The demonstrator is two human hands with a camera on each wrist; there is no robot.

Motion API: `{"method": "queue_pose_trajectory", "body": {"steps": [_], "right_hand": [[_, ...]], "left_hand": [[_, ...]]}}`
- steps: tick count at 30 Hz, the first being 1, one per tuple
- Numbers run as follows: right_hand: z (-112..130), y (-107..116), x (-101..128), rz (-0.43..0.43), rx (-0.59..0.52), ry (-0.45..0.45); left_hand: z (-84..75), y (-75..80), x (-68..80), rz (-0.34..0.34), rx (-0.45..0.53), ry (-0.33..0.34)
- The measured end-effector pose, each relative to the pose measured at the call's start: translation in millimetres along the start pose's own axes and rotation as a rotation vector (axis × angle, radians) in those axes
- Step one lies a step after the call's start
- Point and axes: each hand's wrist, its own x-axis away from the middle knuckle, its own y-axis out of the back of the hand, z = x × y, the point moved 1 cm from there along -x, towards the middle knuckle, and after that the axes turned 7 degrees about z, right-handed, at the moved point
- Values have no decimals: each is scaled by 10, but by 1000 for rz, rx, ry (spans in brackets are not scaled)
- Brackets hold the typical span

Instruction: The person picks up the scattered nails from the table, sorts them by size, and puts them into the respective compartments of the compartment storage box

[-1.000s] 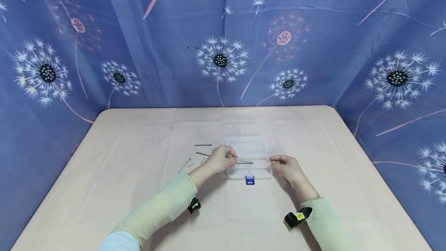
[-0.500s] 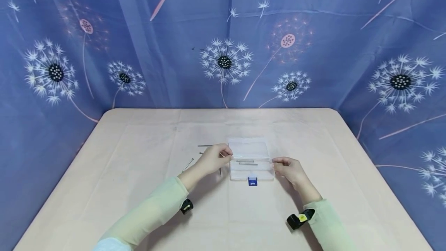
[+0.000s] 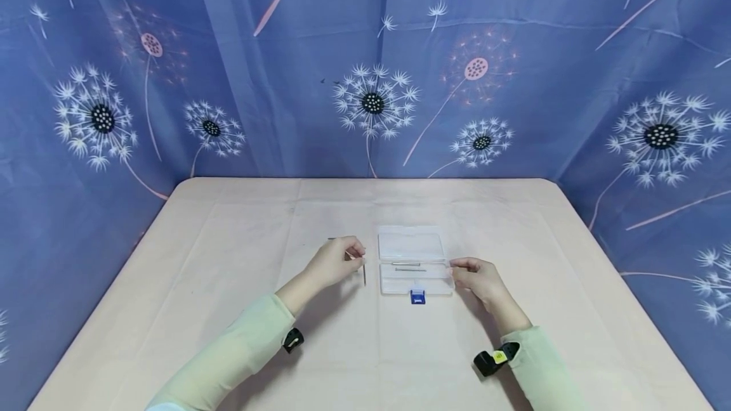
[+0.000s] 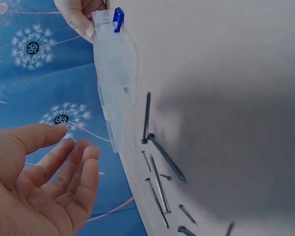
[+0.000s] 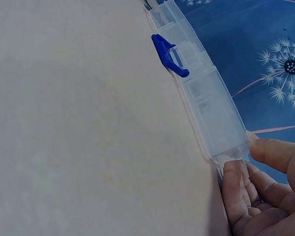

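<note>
Just right of centre on the table (image 3: 400,360), I've got the box (image 3: 396,287), lid (image 3: 411,243) laid back on the far side, two nails (image 3: 406,264) inside, right hand (image 3: 478,279) pinching its right end; to its left I see the left hand (image 3: 335,262), fingers relaxed and free, near loose nails (image 4: 167,158).

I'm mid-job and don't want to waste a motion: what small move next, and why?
Probably lower the left grip to the loose nails and pinch one: that grip looks empty, the nails lie on the table near it, and the open box, with two nails showing inside, is held at its edge by the right grip.
</note>
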Motion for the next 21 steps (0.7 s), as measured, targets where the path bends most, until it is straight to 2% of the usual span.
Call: {"method": "queue_pose_trajectory", "body": {"steps": [5, 12, 17, 21], "right_hand": [[-3, 3, 4, 1, 5, -2], [-3, 20, -11, 1, 30, -10], [-11, 14, -15, -4, 39, -13], [-14, 11, -17, -6, 44, -16]], "left_hand": [[90, -10, 22, -1, -68, 20], [240, -32, 48, 14, -172, 96], [323, -54, 64, 23, -234, 117], [386, -94, 76, 18, -304, 109]]}}
